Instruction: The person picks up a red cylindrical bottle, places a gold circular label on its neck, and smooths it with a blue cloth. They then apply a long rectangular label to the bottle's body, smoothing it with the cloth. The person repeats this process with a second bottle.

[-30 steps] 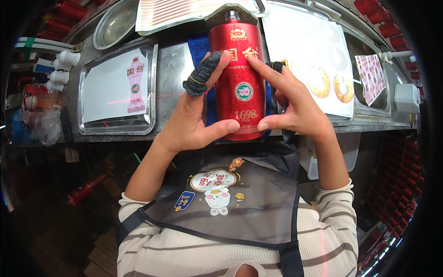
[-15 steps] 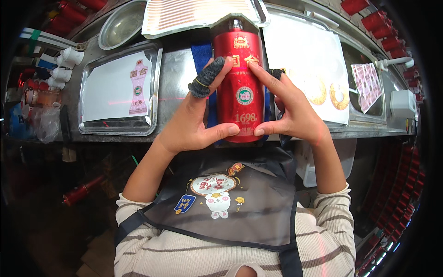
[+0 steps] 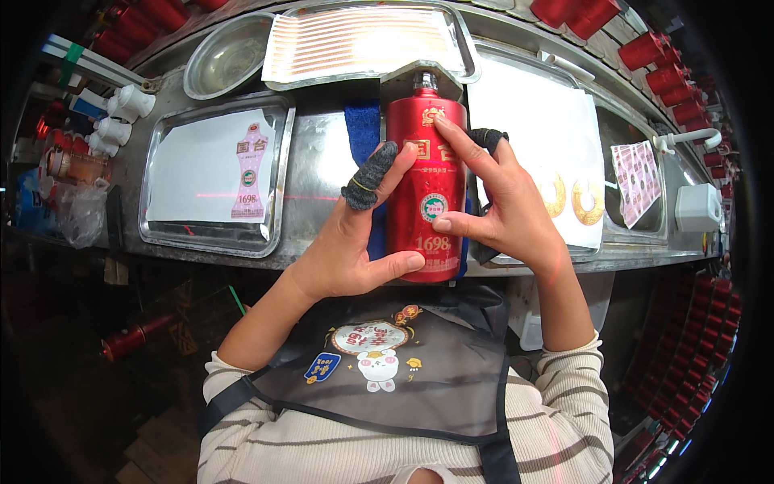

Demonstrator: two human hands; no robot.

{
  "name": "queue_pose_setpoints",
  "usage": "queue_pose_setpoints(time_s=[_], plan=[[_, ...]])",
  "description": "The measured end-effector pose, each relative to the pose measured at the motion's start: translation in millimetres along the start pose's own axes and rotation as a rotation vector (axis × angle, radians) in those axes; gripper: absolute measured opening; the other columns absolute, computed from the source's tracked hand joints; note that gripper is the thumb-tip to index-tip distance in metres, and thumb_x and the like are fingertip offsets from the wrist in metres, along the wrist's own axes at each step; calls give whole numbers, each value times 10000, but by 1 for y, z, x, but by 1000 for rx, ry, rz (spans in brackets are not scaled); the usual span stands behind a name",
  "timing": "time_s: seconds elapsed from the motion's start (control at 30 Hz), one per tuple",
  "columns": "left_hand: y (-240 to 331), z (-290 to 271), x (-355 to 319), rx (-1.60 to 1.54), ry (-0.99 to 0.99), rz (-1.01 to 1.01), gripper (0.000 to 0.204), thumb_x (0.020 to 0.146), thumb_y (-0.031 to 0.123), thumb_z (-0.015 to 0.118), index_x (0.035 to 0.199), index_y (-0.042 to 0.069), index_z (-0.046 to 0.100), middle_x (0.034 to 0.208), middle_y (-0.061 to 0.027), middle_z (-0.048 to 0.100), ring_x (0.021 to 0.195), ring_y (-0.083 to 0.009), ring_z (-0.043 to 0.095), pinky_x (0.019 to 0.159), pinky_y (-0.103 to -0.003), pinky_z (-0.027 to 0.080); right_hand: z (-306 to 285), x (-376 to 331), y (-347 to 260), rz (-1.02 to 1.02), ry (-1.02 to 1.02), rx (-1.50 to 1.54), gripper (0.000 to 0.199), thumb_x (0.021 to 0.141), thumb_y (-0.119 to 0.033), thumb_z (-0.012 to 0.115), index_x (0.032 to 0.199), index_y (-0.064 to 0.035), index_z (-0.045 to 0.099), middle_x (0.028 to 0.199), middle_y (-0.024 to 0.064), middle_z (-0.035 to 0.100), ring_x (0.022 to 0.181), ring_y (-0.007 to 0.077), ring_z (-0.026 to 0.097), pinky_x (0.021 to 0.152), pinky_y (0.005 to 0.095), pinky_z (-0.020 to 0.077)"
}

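A glossy red bottle (image 3: 405, 211) with a dark neck lies in front of me, its neck pointing away. Gold characters, a gold emblem and a round green-and-white mark decorate its face. My left hand (image 3: 343, 242) grips the left side, the thumb near the base and the index finger by the gold characters. From the right, my right hand (image 3: 516, 210) holds the bottle, index fingertip at the emblem and thumb beside the round mark. Dark cloth sleeves wrap a finger on each hand. The fingers around the bottle's sides are partly hidden.
A left-hand metal tray (image 3: 145, 218) holds a white sheet with a pink bottle-shaped decal (image 3: 251, 169). White sheets with gold ring decals (image 3: 592, 198) lie right. Behind are a striped decal sheet (image 3: 347, 40) and a metal bowl (image 3: 226, 60). A dark apron (image 3: 451, 355) hangs below the counter edge.
My right thumb has moved up from the base to the round mark, and my right index finger up to the emblem. My left hand stays on the bottle. The whole view has shifted slightly.
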State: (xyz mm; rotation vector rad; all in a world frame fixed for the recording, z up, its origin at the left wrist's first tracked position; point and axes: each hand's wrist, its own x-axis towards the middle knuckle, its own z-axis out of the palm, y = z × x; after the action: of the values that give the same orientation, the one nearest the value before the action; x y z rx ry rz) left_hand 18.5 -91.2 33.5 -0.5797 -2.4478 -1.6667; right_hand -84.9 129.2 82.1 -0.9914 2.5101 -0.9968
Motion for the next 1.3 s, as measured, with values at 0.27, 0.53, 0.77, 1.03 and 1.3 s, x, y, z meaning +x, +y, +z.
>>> queue_pose_setpoints(time_s=[0.27,0.53,0.77,1.03,1.3], plan=[[1,-1,0,10,-25,-53,1105,831,347,807,1610,26,92,1669,-190,194,1534,-351,222,1237,-456,190,-3,0,6,88,-4,109,927,758,-472,820,1563,-252,414,981,144,625,779,230,483,754,361,453],[5,9,-14,-278,-42,-235,1234,813,295,848,1591,-36,-51,1662,-273,50,1541,-344,164,1241,-434,156,-3,-23,62,629,514,1373,334,943,-208,639,1207,-5,657,1061,82,637,992,140,616,896,302,513],[18,11,-4,-280,-29,-267,1219,807,219,839,1593,-36,-57,1650,-273,136,1528,-323,220,1232,-406,191,0,-34,-28,-341,212,213,279,792,-25,732,1056,-27,641,850,119,609,772,275,633,692,334,521],[16,16,-9,-319,-12,-264,1190,803,167,830,1609,7,-31,1669,-246,88,1537,-334,198,1236,-434,194,-25,96,10,-585,580,-1,192,809,-32,715,963,-27,600,835,149,633,764,354,648,665,407,525],[15,17,-10,-304,21,-251,1195,804,192,834,1600,-23,-31,1660,-254,114,1534,-336,202,1237,-431,185,-11,62,8,-469,574,-45,277,792,29,782,1038,33,655,918,147,699,799,244,705,726,331,570]])
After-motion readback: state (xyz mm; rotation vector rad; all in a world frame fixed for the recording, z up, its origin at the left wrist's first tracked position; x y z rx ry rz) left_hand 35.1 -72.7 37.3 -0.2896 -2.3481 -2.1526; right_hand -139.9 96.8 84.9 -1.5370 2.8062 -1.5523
